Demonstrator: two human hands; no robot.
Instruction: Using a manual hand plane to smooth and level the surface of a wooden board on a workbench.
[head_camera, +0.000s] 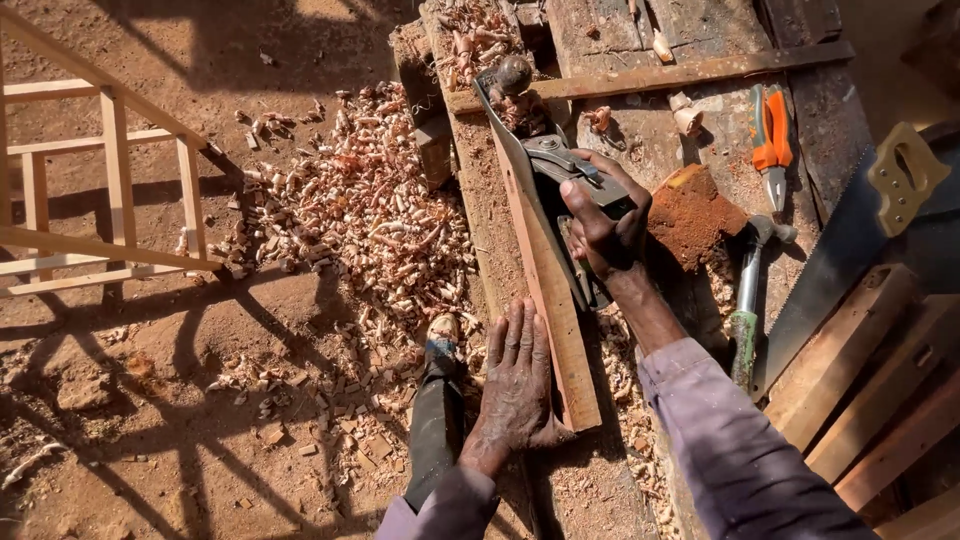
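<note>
A rough outdoor workbench (640, 140) stands over bare earth strewn with wood shavings (370, 210). The right hand (605, 215) is wrapped around the rear handle of a metal hand plane (540, 160), which sits on the edge of a long reddish board (550, 300), while the left hand (517, 375) presses flat, fingers spread, on the board's near end. Further right lie a hammer (748, 300), orange-handled pliers (771, 140) and a handsaw (850, 250).

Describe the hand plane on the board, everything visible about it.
The hand plane is long, with a grey metal body, a round front knob and shavings caught near its front. It lies tilted along the reddish wooden board on the workbench. The right hand grips its rear handle; the left hand presses on the board below.
</note>
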